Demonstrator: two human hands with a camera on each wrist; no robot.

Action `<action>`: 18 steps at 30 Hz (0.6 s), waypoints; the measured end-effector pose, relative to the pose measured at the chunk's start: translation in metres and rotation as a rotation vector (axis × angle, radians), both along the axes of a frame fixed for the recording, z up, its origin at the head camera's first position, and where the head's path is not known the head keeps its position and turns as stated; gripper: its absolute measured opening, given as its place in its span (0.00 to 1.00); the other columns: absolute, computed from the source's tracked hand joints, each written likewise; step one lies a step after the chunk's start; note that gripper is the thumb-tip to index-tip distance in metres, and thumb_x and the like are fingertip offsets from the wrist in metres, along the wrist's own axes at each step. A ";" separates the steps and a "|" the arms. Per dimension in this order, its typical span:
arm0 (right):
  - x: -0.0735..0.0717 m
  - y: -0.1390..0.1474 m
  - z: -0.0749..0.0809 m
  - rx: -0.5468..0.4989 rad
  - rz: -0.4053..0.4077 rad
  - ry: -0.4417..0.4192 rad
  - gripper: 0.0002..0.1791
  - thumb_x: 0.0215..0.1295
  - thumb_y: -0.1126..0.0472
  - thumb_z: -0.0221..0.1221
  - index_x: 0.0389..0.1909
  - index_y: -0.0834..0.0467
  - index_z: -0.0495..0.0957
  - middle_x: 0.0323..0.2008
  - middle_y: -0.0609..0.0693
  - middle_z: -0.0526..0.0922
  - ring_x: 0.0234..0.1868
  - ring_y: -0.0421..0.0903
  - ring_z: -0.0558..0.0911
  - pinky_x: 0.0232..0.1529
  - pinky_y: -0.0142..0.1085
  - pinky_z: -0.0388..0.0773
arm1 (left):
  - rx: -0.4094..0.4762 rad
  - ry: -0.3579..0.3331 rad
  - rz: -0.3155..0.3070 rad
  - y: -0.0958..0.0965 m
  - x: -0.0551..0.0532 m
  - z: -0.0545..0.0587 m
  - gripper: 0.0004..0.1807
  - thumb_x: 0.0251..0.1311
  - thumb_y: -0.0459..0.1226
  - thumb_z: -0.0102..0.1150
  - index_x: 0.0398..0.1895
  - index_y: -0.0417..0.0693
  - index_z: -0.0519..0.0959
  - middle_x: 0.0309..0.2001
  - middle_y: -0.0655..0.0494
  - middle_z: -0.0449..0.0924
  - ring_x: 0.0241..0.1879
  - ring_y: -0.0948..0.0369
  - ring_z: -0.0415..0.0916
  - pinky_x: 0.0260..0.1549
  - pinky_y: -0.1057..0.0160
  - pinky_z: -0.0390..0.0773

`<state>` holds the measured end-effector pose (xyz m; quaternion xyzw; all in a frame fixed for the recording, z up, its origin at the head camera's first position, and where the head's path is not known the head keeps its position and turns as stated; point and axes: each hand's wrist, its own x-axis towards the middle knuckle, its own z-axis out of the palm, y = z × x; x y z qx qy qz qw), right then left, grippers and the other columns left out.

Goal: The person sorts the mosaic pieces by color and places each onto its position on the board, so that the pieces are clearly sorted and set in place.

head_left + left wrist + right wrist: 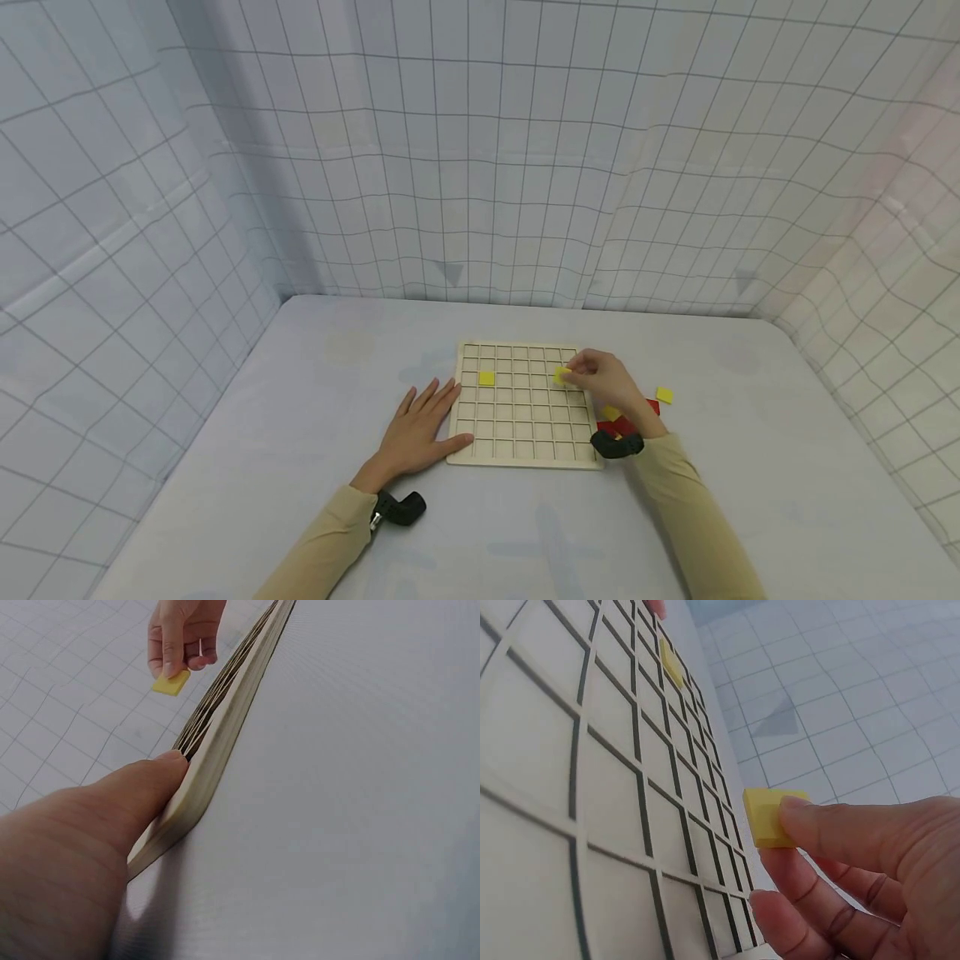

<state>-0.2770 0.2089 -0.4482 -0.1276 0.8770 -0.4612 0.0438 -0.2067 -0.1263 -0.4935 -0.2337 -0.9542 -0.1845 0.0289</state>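
Observation:
A pale wooden board (pixel 522 429) with a grid of square compartments lies on the table. One yellow square tile (pixel 487 379) sits in a compartment toward its upper left. My right hand (pixel 606 382) pinches another yellow tile (pixel 766 817) between thumb and fingers, held above the board's right side. In the right wrist view the tile is tilted and apart from the grid. My left hand (pixel 417 432) rests at the board's left edge with fingers spread. Its thumb (pixel 142 789) lies over the rim in the left wrist view; the other fingers are hidden there.
Several red tiles (pixel 626 427) and yellow tiles lie in a loose pile right of the board, partly hidden beneath my right wrist. A lone yellow tile (pixel 664 395) lies farther right. White gridded curtains (pixel 487 167) surround the table (pixel 360 350) at the back and sides.

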 end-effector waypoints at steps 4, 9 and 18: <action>-0.001 -0.009 0.000 -0.021 0.008 0.018 0.12 0.59 0.57 0.66 0.35 0.61 0.79 0.29 0.50 0.82 0.30 0.48 0.79 0.32 0.36 0.75 | -0.002 -0.006 0.000 0.000 0.000 0.000 0.48 0.59 0.65 0.48 0.75 0.47 0.50 0.74 0.53 0.47 0.72 0.53 0.39 0.67 0.47 0.34; -0.001 -0.022 0.002 -0.026 0.009 0.031 0.10 0.60 0.59 0.66 0.37 0.62 0.81 0.31 0.51 0.83 0.33 0.46 0.80 0.33 0.36 0.75 | -0.003 0.004 0.000 0.000 -0.001 -0.001 0.48 0.59 0.65 0.47 0.75 0.47 0.51 0.74 0.53 0.48 0.72 0.52 0.39 0.67 0.46 0.34; -0.006 -0.040 -0.003 -0.024 0.035 0.034 0.08 0.60 0.59 0.66 0.36 0.58 0.84 0.32 0.47 0.84 0.32 0.45 0.81 0.32 0.36 0.76 | 0.008 0.020 0.000 -0.001 -0.001 -0.003 0.48 0.59 0.65 0.47 0.75 0.47 0.51 0.73 0.53 0.49 0.72 0.52 0.40 0.67 0.46 0.35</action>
